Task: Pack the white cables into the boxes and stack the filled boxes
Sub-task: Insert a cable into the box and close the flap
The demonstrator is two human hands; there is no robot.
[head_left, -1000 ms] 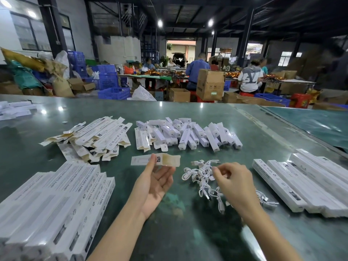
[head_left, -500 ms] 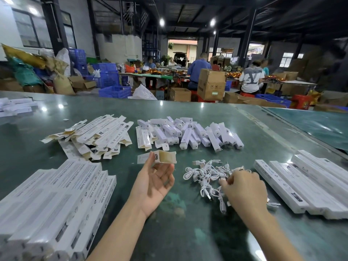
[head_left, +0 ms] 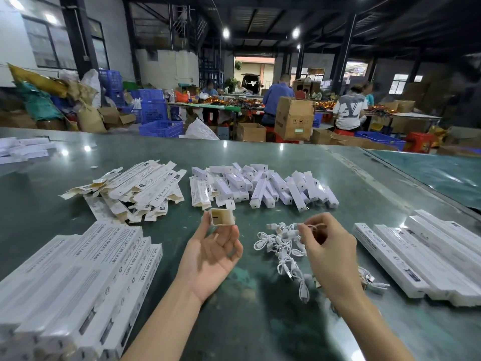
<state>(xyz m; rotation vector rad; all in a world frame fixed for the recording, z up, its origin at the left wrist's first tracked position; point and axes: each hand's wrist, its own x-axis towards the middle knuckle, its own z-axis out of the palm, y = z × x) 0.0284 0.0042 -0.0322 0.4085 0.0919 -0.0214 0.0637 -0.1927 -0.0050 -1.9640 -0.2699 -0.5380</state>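
Box (head_left: pixel 220 217) stands end-on in my left hand (head_left: pixel 212 254), fingertips pinching it, open mouth toward me, long axis running away. My right hand (head_left: pixel 328 246) pinches a cable (head_left: pixel 283 243) from the tangle on the green table (head_left: pixel 260 321), in a dim warehouse.

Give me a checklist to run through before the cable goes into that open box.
1. Small white cardboard box held by left hand, open end facing the person: ok.
2. Box interior free of a cable: ok.
3. Right hand fingers pinch a white coiled cable: ok.
4. That cable free of the tangled white cable pile: cannot tell.
5. Cable lined up with the box mouth: not ok, apart to the right.
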